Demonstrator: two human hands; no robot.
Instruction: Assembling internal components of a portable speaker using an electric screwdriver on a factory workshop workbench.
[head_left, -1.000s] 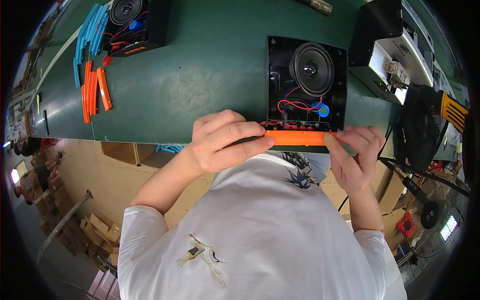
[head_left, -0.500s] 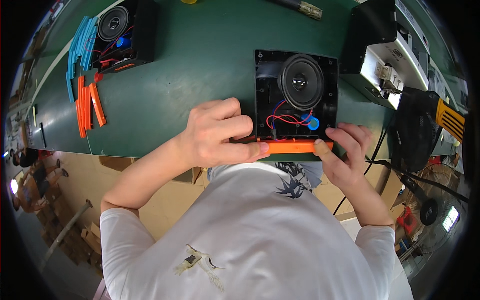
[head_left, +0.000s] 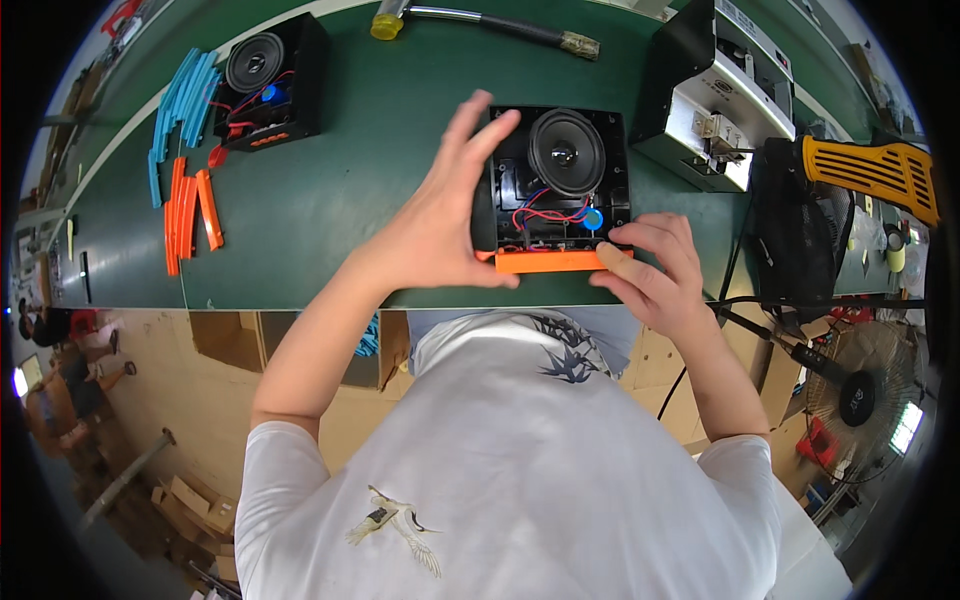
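Note:
A black open speaker housing lies in front of me at the table's near edge. Inside it are a round speaker, red and blue wires and a small blue cylinder. Along its near side runs an orange plastic strip. My left hand is open at the housing's left side, fingers stretched toward the far corner, thumb beside the strip's left end. My right hand pinches the strip's right end at the near right corner of the housing.
A second speaker housing stands far left, beside blue strips and orange strips. A hammer lies at the back. On the right are a metal-fronted machine, a yellow-and-black tool, cables and a fan.
My left hand has let go of the strip's left end and spread open along the housing's left side. My right hand stays at the right end. The view has shifted, showing the whole hammer.

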